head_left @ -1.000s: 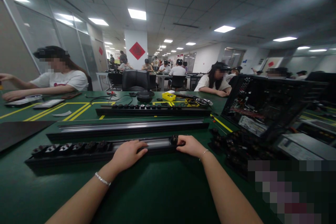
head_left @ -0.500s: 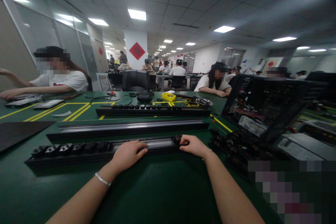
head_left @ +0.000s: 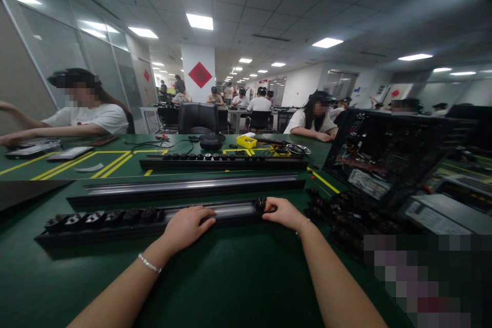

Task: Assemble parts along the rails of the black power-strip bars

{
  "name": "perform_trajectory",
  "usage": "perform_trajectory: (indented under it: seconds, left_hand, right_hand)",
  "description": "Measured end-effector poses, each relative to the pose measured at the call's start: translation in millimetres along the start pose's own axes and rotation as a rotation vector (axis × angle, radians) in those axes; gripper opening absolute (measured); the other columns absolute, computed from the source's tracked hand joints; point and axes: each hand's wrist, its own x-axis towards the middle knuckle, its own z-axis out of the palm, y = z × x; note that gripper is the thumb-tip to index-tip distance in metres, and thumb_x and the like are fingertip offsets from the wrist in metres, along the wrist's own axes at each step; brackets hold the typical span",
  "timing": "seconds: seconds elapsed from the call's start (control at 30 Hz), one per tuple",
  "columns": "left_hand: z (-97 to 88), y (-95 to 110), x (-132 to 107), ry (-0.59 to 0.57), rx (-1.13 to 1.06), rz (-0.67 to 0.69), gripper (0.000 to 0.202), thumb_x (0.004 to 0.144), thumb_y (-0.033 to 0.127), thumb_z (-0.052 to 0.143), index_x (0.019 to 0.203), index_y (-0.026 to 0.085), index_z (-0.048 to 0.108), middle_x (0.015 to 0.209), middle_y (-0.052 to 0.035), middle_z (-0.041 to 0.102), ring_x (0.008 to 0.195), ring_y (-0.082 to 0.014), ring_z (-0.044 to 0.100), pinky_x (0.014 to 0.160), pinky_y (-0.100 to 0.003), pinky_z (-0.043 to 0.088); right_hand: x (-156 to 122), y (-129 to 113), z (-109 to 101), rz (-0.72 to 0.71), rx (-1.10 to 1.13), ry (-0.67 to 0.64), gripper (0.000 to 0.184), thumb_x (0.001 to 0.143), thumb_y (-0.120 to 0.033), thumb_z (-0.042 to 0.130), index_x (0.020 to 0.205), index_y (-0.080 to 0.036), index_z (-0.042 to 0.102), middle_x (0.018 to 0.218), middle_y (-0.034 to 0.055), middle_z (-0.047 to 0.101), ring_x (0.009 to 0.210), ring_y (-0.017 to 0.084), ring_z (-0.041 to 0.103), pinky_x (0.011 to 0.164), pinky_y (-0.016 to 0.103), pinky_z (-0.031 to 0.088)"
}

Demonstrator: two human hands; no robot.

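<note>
A long black power strip rail (head_left: 115, 218) lies across the green table in front of me, with several socket modules seated in its left half. My left hand (head_left: 185, 226) rests on the rail's front edge, fingers curled over it. My right hand (head_left: 282, 211) is at the rail's right end, fingers pinched on a small black socket module (head_left: 260, 205) sitting in the channel.
Two more long rails (head_left: 184, 187) (head_left: 223, 162) lie farther back. A pile of black socket modules (head_left: 346, 215) sits to the right, below an open black case (head_left: 388, 156). A yellow parts box (head_left: 247, 141) stands behind. Other people sit at the tables around.
My right hand has slid slightly right along the rail with the socket module. My left hand stays in place. The person at the left has shifted an arm.
</note>
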Motion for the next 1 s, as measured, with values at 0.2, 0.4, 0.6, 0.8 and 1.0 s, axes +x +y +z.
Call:
perform_trajectory:
  seconds: [0.2,0.4,0.6,0.8,1.0]
  left_hand:
    - [1.0,-1,0,0.006,0.000,0.014,0.044,0.084,0.055,0.028,0.108,0.032,0.058,0.107,-0.0002,0.063,0.097,-0.0182,0.057,0.082,-0.032,0.042]
    - [1.2,-1,1,0.009,0.019,0.021,0.045,0.084,0.055,0.027,0.108,0.033,0.058,0.108,0.0003,0.063,0.099,-0.0191,0.057,0.083,-0.033,0.042]
    - [1.7,-2,1,0.009,0.023,0.017,0.043,0.084,0.054,0.028,0.107,0.033,0.058,0.108,0.0007,0.063,0.096,-0.0183,0.058,0.082,-0.032,0.043]
    - [0.9,-1,1,0.001,0.015,0.006,0.044,0.084,0.055,0.028,0.108,0.034,0.058,0.109,0.0008,0.063,0.098,-0.0182,0.057,0.081,-0.031,0.042]
    - [1.1,-2,1,0.003,0.023,0.004,0.043,0.084,0.054,0.029,0.107,0.033,0.058,0.108,0.0009,0.063,0.097,-0.0183,0.058,0.081,-0.032,0.043]
  right_hand:
    - [0,1,0,-0.003,-0.017,0.014,0.017,0.060,-0.025,0.065,0.063,-0.018,0.050,0.064,-0.0045,0.054,0.064,0.011,0.051,0.061,0.022,0.038]
    - [1,5,0,-0.004,0.010,0.020,0.021,0.058,-0.027,0.066,0.062,-0.018,0.047,0.064,-0.0044,0.054,0.065,0.011,0.050,0.061,0.022,0.038]
    - [3,12,3,-0.009,0.084,0.032,0.024,0.057,-0.028,0.068,0.061,-0.019,0.046,0.061,-0.0052,0.050,0.061,0.011,0.047,0.058,0.022,0.036]
    - [2,17,2,-0.011,0.161,0.025,0.026,0.057,-0.031,0.069,0.063,-0.019,0.047,0.060,-0.0059,0.048,0.059,0.010,0.045,0.056,0.022,0.035]
    - [-1,19,0,-0.023,0.213,0.049,0.024,0.060,-0.036,0.067,0.065,-0.019,0.050,0.065,-0.0045,0.048,0.062,0.010,0.046,0.060,0.023,0.037]
